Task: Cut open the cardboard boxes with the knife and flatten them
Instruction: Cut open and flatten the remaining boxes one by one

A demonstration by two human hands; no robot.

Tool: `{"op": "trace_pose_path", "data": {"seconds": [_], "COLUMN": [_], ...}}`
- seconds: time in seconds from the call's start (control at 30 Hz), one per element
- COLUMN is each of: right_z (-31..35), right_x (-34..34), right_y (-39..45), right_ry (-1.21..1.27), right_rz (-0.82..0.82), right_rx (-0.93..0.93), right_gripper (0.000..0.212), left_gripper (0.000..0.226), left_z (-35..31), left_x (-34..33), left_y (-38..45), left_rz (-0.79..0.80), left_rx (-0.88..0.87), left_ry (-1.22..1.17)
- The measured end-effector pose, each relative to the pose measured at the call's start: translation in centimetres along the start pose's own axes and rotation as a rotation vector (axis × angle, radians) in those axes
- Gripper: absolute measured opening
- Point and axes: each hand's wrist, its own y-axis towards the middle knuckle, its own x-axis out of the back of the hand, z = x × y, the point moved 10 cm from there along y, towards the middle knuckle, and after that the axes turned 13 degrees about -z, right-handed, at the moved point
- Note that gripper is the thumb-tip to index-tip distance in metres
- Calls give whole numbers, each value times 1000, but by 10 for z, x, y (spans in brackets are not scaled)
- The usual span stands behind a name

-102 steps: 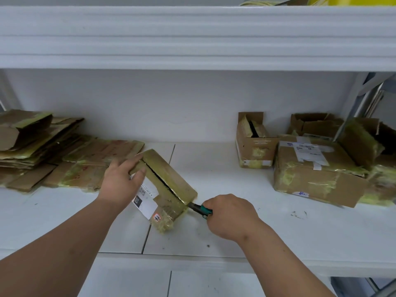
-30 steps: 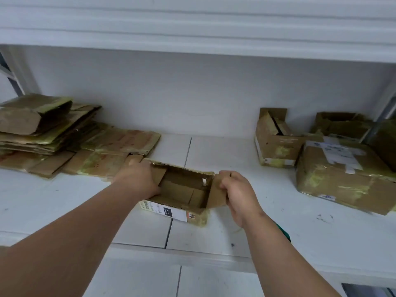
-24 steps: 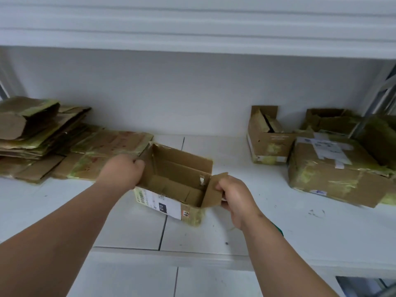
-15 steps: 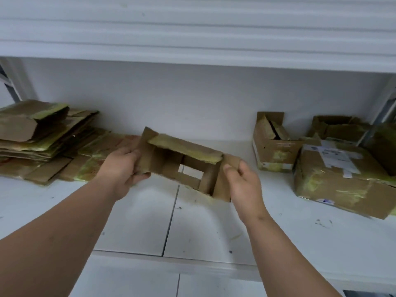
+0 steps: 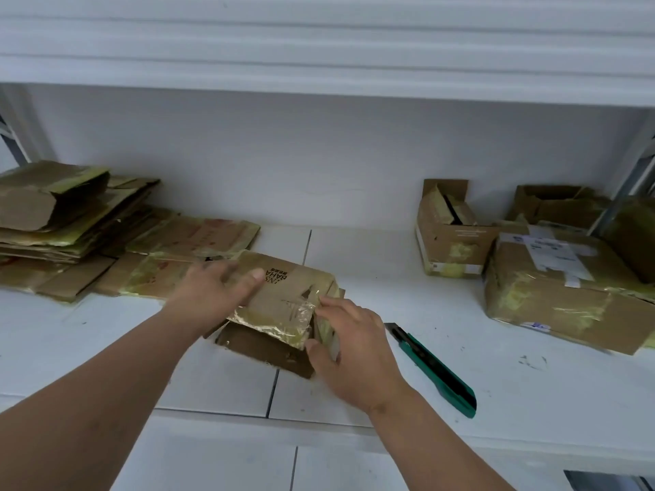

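The white tiled shelf (image 5: 443, 306) carries everything here, and a second white shelf (image 5: 319, 47) runs above it. At the far left of the shelf lies a stack of flattened cardboard (image 5: 71, 221), several layers high, with more flat sheets (image 5: 191, 239) spread beside it toward the middle. On the right side stands a large taped box (image 5: 563, 288) with white labels on top, and behind it are other open boxes, one (image 5: 450, 239) just to its left with the flaps up and one (image 5: 553, 203) against the back wall. In the middle, near the front edge, lies the small cardboard box (image 5: 283, 295) that is collapsed almost flat; its long axis goes from the back left to the front right, the printed top panel faces up, and one brown flap sticks out below toward the person. The left hand (image 5: 219, 288) rests on the back left part of this box with straight fingers and presses it down. The right hand (image 5: 351, 345) is at the front right end of the box, its fingers on the taped edge and its thumb against the side; whether it pinches the cardboard or only pushes it, I cannot tell. The green knife (image 5: 436, 370) lies on the shelf just beside the right hand, not touched, its dark blade end pointing to the back left and its handle to the front right.
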Motion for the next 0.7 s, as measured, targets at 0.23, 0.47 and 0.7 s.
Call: {"op": "trace_pose_path", "data": {"seconds": [0.23,0.47,0.7], "right_z": [-44,-48,-38], "right_x": [8,-8,-26], "right_y": [17,3,-17], "right_ry": [285,477,632], "right_rz": [-19,52,216], "right_rx": [-498,-652,-715], "right_gripper": [52,24,27], "left_gripper": [83,106,114], "left_z": [-13,-17,-15], "left_x": [-15,-17,-35], "left_y": [-6,-6,-16], "left_rz": [51,96,297], "left_rx": [-145,-221,-120], "left_ry": [207,428,32]}}
